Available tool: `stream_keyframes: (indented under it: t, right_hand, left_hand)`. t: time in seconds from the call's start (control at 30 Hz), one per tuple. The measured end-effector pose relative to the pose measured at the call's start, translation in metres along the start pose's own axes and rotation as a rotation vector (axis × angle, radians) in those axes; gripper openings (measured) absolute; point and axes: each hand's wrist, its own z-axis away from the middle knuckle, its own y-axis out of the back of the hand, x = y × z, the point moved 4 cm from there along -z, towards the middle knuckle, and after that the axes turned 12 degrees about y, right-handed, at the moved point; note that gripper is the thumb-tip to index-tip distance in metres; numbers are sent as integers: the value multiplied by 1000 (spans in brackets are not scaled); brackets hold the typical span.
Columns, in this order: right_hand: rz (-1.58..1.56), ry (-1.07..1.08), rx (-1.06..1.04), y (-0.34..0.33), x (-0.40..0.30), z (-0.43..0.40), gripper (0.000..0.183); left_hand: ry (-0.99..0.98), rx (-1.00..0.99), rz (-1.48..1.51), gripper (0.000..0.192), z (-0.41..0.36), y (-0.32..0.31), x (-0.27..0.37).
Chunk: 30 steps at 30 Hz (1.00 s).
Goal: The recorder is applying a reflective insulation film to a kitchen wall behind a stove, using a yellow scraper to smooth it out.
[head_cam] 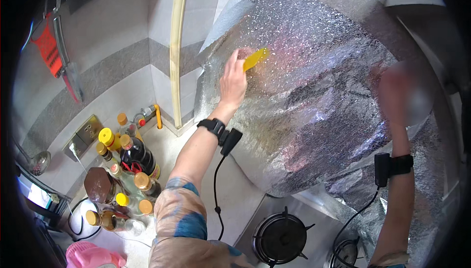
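Note:
My left hand (233,78) grips a small yellow scraper (254,59), its far edge at the foil. A large silver embossed foil sheet (312,102) spreads across the wall behind the stove, with wrinkles over its middle and lower right. Its left edge stands beside the tiled corner. At the sheet's right side, my right hand (397,91) is blurred, so its fingers and anything in them cannot be made out. Both wrists wear black bands with cabled modules.
Below the foil sits a gas stove (280,231). Several sauce bottles (138,154) crowd the counter at left, by a wall socket (88,131) and a pink container (94,255). A pale vertical trunking strip (176,54) runs up the wall. Utensils, including a ladle (39,163), hang left.

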Motion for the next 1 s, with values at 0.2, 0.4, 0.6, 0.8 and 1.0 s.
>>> stream_keyframes:
  t: [0.2, 0.4, 0.6, 0.8, 1.0]
  right_hand:
    - [8, 34, 17, 2, -7, 0, 8]
    - [58, 53, 29, 4, -7, 0, 9]
    - [7, 94, 61, 2, -1, 1, 10]
    - [6, 50, 16, 7, -9, -2, 9]
    - [-5, 64, 3, 7, -11, -2, 9]
  left_hand:
    - [172, -62, -152, 22, -94, -9, 17]
    - [165, 60, -238, 19, -160, 1, 5]
    - [299, 17, -226, 17, -174, -2, 0]
    - [70, 74, 40, 17, -123, 4, 61]
    - [-47, -28, 269, 10, -116, 5, 127]
